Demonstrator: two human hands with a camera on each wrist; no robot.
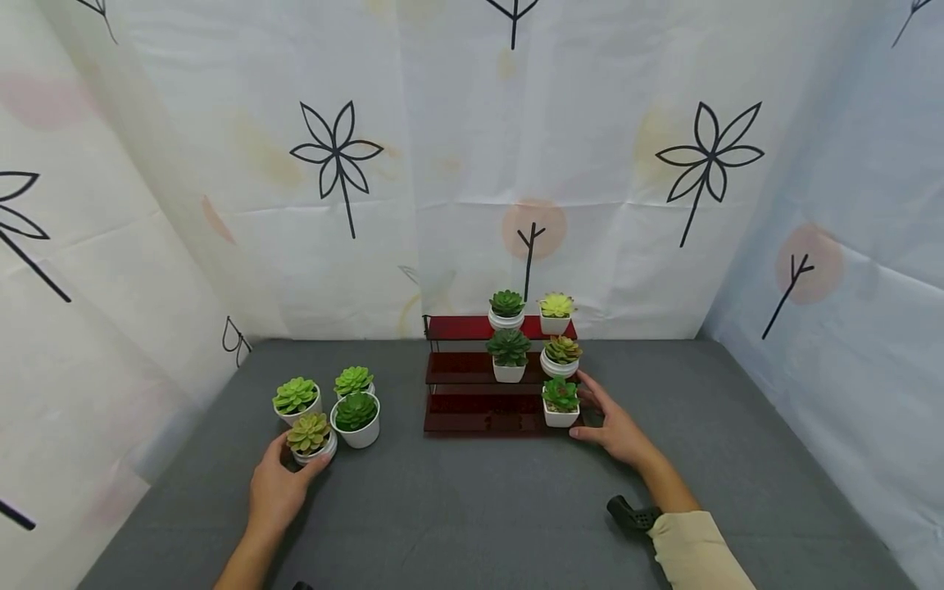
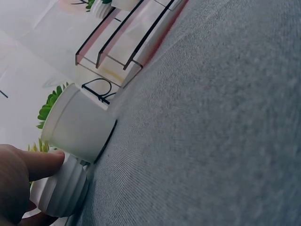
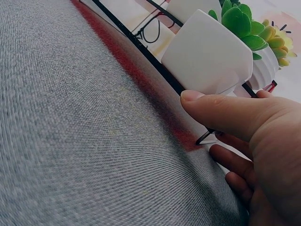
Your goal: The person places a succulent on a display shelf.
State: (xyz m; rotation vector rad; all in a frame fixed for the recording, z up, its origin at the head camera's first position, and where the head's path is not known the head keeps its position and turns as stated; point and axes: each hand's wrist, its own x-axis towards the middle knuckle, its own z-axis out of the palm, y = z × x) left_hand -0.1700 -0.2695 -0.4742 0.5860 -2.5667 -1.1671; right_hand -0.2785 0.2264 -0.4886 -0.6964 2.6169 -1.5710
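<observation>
One beige sleeve (image 1: 701,549) lay nearest, behind the right hand (image 1: 619,430), which was at the end of a red shelf (image 1: 479,418), close beside a potted plant (image 1: 561,410); whether it gripped anything, I couldn't tell. Well apart, the left hand (image 1: 280,487) gripped a ribbed white pot (image 1: 319,453), three more plants (image 1: 356,419) close beyond it.

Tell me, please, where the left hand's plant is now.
In the head view, the held plant is left of the red stand, in front of a bright green plant and beside a darker one.
</observation>
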